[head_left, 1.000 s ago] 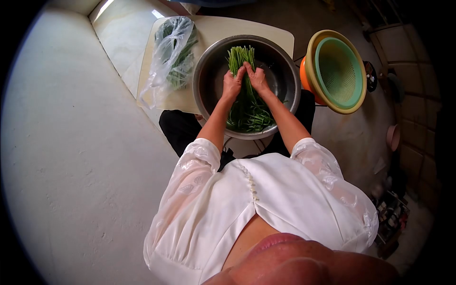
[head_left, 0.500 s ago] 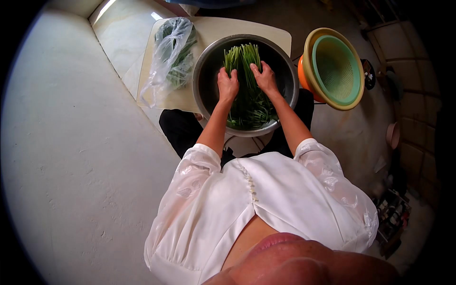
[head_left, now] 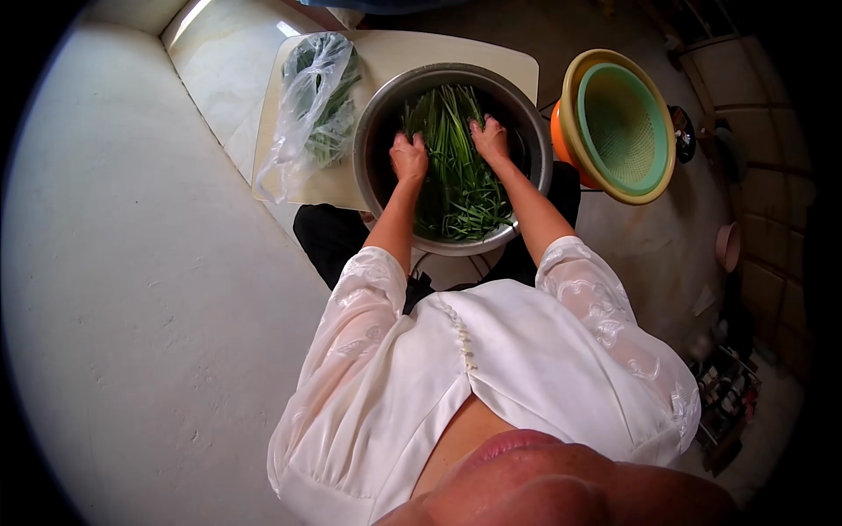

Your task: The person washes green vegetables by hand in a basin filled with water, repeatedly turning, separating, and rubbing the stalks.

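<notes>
Long, thin green chives (head_left: 456,188) lie in a wide metal basin (head_left: 372,98) in front of me, their leafy ends fanned toward my body. On the left side of the bunch, my left hand (head_left: 409,158) is closed around some stems, its fingertips partly hidden among them. My right hand (head_left: 491,138) grips the bunch from the right, with the thumb on top and the fingers out of sight below. Both hands are inside the rim, low in the basin.
A pale table (head_left: 438,48) stands behind and under the basin. On its left part lies a clear plastic bag (head_left: 320,105) with more greens. To the right are a green strainer (head_left: 621,127) and a yellow basin (head_left: 574,96), nested together. A white wall (head_left: 132,263) borders the left.
Both hands have lowered the chives deeper into the basin, and the stems now lie flatter and looser. My left hand has shifted slightly left and toward me.
</notes>
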A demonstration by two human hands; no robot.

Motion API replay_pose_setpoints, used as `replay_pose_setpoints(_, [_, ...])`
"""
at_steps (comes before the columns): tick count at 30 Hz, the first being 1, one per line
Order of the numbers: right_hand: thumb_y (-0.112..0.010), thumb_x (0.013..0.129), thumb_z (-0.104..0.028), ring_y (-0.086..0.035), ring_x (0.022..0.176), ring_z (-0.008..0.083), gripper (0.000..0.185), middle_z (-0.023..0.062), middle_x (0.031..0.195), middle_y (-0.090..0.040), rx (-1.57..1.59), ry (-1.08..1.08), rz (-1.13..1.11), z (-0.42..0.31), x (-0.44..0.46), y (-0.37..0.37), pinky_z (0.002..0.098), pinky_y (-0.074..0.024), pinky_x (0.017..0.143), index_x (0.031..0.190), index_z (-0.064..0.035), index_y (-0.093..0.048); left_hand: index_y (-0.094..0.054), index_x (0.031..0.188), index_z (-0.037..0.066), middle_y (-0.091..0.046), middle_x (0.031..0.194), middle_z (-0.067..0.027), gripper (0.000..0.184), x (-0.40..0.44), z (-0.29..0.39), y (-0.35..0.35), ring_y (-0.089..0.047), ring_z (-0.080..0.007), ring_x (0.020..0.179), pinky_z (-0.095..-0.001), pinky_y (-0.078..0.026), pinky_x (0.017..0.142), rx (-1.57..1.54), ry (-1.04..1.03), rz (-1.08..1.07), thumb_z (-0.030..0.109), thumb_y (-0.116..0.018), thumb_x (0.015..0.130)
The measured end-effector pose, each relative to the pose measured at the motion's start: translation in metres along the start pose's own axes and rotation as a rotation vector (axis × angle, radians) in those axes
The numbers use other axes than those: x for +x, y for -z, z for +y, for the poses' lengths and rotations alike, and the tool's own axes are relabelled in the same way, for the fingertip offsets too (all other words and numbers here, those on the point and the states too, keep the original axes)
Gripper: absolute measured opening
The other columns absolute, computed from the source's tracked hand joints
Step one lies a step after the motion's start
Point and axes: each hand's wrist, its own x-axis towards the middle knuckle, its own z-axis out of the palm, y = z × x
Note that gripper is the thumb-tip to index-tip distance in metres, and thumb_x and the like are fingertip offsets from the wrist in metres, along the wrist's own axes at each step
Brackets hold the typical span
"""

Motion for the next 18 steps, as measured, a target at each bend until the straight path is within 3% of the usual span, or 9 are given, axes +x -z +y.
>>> replay_pose_setpoints(2, [-0.063, 0.089, -0.037, -0.059, 0.107, 0.0482, 0.061, 0.0343, 0.113, -0.060, -0.027, -0.167, -0.097, -0.002, 0.002, 0.011, 0.0488, -0.0488, 0.091, 0.129, 0.0077, -0.052, -0.059, 0.096, -0.003, -0.065, 0.095, -0.0304, 0.036, 0.004, -0.006, 0.002, -0.061, -0.0494, 0.091, -0.0540, -0.049, 0.080, 0.026, 0.002, -0.005, 0.031, -0.064, 0.087])
replay_pose_setpoints(4, [-0.062, 0.089, -0.037, -0.057, 0.113, 0.0459, 0.065, 0.0326, 0.122, -0.058, -0.037, -0.144, -0.108, 0.011, 0.005, 0.015, 0.0478, -0.0466, 0.095, 0.136, 0.0062, -0.045, -0.060, 0.093, -0.004, -0.064, 0.095, -0.0314, 0.037, 0.006, -0.008, 0.008, -0.061, -0.0503, 0.091, -0.0549, -0.048, 0.080, 0.029, 0.073, 0.019, 0.033, -0.060, 0.088])
replay_pose_setpoints(8, [-0.066, 0.085, -0.050, -0.051, 0.125, 0.0376, 0.080, 0.0268, 0.134, -0.053, 0.168, -0.228, -0.131, 0.012, 0.004, 0.035, 0.0435, -0.0404, 0.104, 0.138, 0.0059, -0.045, -0.061, 0.094, -0.010, -0.062, 0.097, -0.0356, 0.049, 0.014, -0.013, 0.023, -0.060, -0.0506, 0.094, -0.0526, -0.048, 0.083, -0.072, 0.104, -0.050, 0.039, -0.060, 0.086])
replay_pose_setpoints(9, [-0.066, 0.083, -0.055, -0.048, 0.129, 0.0371, 0.088, 0.0270, 0.138, -0.050, 0.243, -0.296, -0.155, 0.011, 0.003, 0.036, 0.0432, -0.0388, 0.105, 0.140, 0.0073, -0.042, -0.061, 0.096, -0.014, -0.065, 0.097, -0.0339, 0.067, 0.016, -0.013, 0.026, -0.064, -0.0446, 0.096, -0.0469, -0.049, 0.086, -0.074, 0.166, -0.098, 0.052, -0.062, 0.085])
replay_pose_setpoints(10, [-0.067, 0.081, -0.061, -0.045, 0.132, 0.0366, 0.096, 0.0272, 0.141, -0.047, 0.318, -0.366, -0.178, 0.010, 0.000, 0.036, 0.0429, -0.0373, 0.106, 0.141, 0.0087, -0.039, -0.061, 0.096, -0.014, -0.065, 0.097, -0.0339, 0.067, 0.013, -0.012, 0.025, -0.064, -0.0446, 0.096, -0.0469, -0.049, 0.086, -0.074, 0.168, -0.101, 0.052, -0.062, 0.085])
replay_pose_setpoints(13, [-0.064, 0.076, -0.072, -0.044, 0.133, 0.0335, 0.109, 0.0267, 0.142, -0.045, 0.304, -0.417, -0.277, 0.006, -0.003, 0.015, 0.0405, -0.0349, 0.107, 0.143, 0.0094, -0.037, -0.060, 0.106, -0.018, -0.066, 0.105, -0.0275, 0.096, 0.009, 0.010, 0.027, -0.063, -0.0311, 0.104, -0.0384, -0.047, 0.088, -0.255, 0.289, -0.252, 0.074, -0.060, 0.080])
replay_pose_setpoints(14, [-0.062, 0.073, -0.078, -0.043, 0.134, 0.0319, 0.115, 0.0264, 0.142, -0.045, 0.297, -0.441, -0.328, 0.002, -0.003, 0.007, 0.0393, -0.0337, 0.108, 0.143, 0.0097, -0.036, -0.060, 0.110, -0.018, -0.065, 0.108, -0.0290, 0.097, 0.010, 0.018, 0.030, -0.063, -0.0311, 0.104, -0.0381, -0.047, 0.089, -0.300, 0.310, -0.392, 0.073, -0.061, 0.079])
replay_pose_setpoints(16, [-0.061, 0.072, -0.080, -0.046, 0.130, 0.0302, 0.115, 0.0251, 0.138, -0.049, 0.395, -0.369, -0.398, 0.001, -0.003, -0.011, 0.0390, -0.0349, 0.106, 0.140, 0.0100, -0.042, -0.061, 0.112, -0.015, -0.066, 0.106, -0.0243, 0.091, 0.008, 0.020, 0.014, -0.064, -0.0284, 0.099, -0.0374, -0.048, 0.086, -0.263, 0.279, -0.351, 0.071, -0.063, 0.080])
replay_pose_setpoints(18, [-0.060, 0.076, -0.077, -0.053, 0.125, 0.0359, 0.102, 0.0296, 0.128, -0.057, 0.407, -0.343, -0.504, -0.048, -0.023, 0.022, 0.0406, -0.0423, 0.101, 0.130, 0.0097, -0.053, -0.062, 0.112, -0.011, -0.066, 0.105, -0.0203, 0.085, 0.002, 0.028, 0.013, -0.064, -0.0255, 0.097, -0.0364, -0.049, 0.084, -0.378, 0.287, -0.431, 0.068, -0.064, 0.080])
